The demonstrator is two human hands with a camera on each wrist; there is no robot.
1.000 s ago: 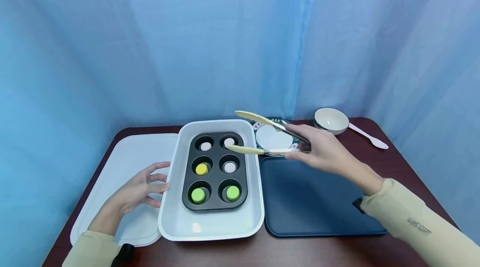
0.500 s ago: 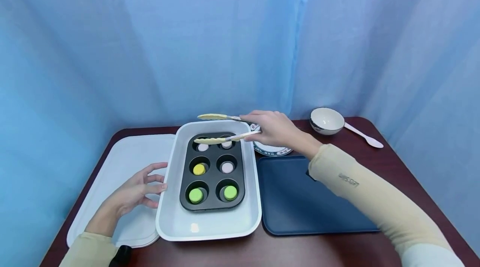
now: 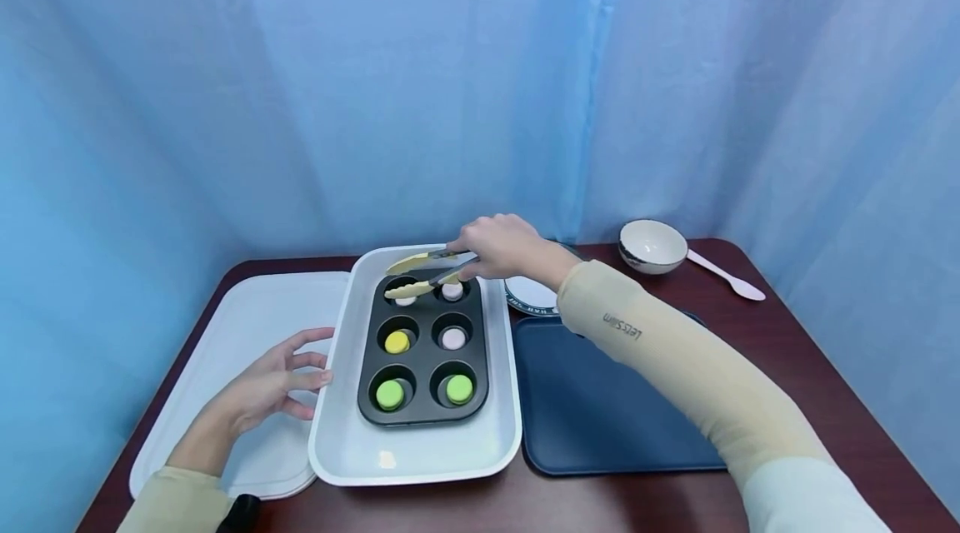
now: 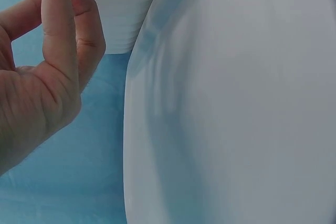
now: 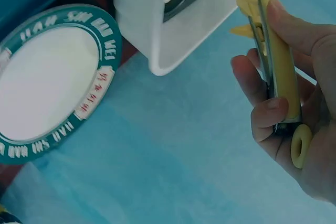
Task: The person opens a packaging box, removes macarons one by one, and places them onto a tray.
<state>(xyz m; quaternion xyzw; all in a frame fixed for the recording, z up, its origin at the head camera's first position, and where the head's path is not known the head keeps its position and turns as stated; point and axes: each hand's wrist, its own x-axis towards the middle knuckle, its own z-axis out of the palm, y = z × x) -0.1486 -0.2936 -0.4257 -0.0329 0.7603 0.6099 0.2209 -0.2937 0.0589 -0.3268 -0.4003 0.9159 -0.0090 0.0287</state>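
In the head view my right hand (image 3: 504, 246) grips a pair of yellow-tipped tongs (image 3: 411, 290). The tongs are spread, their tips over the far left cup of a dark muffin pan (image 3: 423, 366), where a pale pink disc (image 3: 406, 301) is partly covered. Two more pale pink discs (image 3: 453, 339), a yellow one (image 3: 397, 342) and two green ones (image 3: 389, 395) sit one to a cup. The pan lies in a deep white bin (image 3: 416, 468). Beside the bin's left wall, my left hand (image 3: 273, 383) has loosely bent fingers, fingertips right at the rim.
White lids (image 3: 247, 308) lie left of the bin. On the right are a navy tray (image 3: 600, 408), a green-rimmed plate (image 5: 63, 17) partly behind my right arm, a bowl (image 3: 652, 246) and a white spoon (image 3: 723, 275). Blue curtain (image 3: 420, 83) hangs behind the table.
My right hand has carried the tongs left and down, from beside the plate to the far left cup. The tong tips are nearer together. My left hand stays at the bin's rim.
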